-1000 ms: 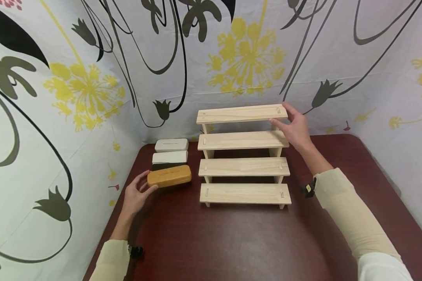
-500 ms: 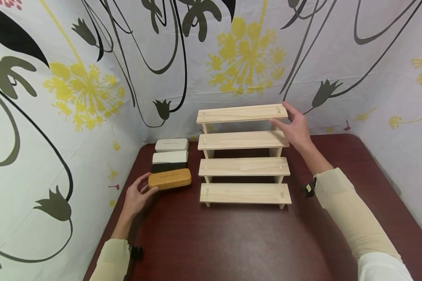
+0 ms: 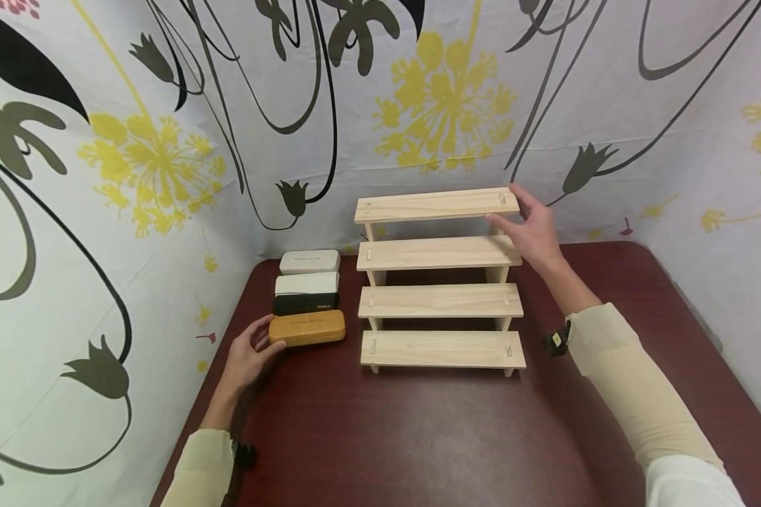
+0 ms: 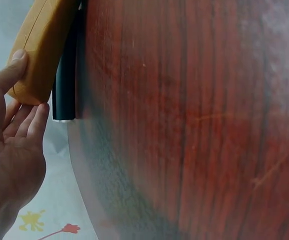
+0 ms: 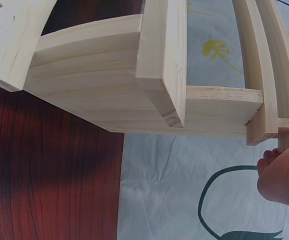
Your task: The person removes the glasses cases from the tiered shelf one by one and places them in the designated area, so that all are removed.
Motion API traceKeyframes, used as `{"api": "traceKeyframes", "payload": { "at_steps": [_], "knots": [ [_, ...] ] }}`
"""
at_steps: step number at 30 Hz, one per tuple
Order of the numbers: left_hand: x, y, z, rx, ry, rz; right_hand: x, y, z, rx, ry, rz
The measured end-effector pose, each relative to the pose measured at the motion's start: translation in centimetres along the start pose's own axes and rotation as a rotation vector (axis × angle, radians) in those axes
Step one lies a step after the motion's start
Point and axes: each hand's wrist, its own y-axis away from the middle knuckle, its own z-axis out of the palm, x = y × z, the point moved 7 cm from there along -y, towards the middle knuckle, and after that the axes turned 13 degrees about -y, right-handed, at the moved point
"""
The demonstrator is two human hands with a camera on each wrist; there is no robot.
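My left hand (image 3: 246,359) pinches the left end of a mustard-yellow glasses case (image 3: 307,329) at the left of the table. In the left wrist view the thumb lies on one face of the case (image 4: 39,60) and the fingertips are at its lower end. My right hand (image 3: 535,236) grips the right end of the top shelf (image 3: 437,205) of a pale wooden tiered display stand (image 3: 440,303). Seen from the right wrist, that hand (image 5: 284,175) is at the far right edge, mostly out of frame, its fingers around the stand's end.
Behind the yellow case lie a black and white case (image 3: 306,303) and a white glasses case (image 3: 309,261), in a row left of the stand. A dark red wood table (image 3: 418,436) carries everything. Patterned cloth (image 3: 355,141) hangs behind and along both sides.
My left hand has brought the yellow case slightly nearer to me and lower, showing more of the black part of the case behind it. The right hand and stand have stayed put.
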Motion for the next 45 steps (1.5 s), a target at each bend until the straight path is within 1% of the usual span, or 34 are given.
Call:
{"api": "traceKeyframes", "payload": {
  "at_steps": [5,13,18,26,32,37,45],
  "knots": [
    [-0.4,-0.2,0.0,-0.025,-0.013,-0.003,0.0,0.0,0.0,-0.001,0.009,-0.004],
    [-0.9,-0.5,0.2,-0.082,-0.051,0.019,-0.1,0.0,0.0,0.000,0.007,-0.007],
    [-1.0,-0.6,0.3,-0.108,-0.077,0.014,-0.1,0.0,0.1,-0.002,0.002,-0.010],
    [-1.3,-1.0,0.4,-0.124,-0.121,0.012,-0.1,0.1,0.0,0.000,0.003,-0.004],
    [-1.8,-1.4,0.4,-0.132,-0.111,0.015,-0.1,0.1,0.0,-0.001,0.006,0.003],
    [-1.7,-1.6,0.4,-0.132,-0.114,0.027,-0.1,0.1,0.0,-0.003,0.007,0.005],
    [-1.7,-1.8,0.4,-0.145,-0.097,0.007,-0.2,0.1,0.0,-0.003,0.004,0.004]
  ]
}}
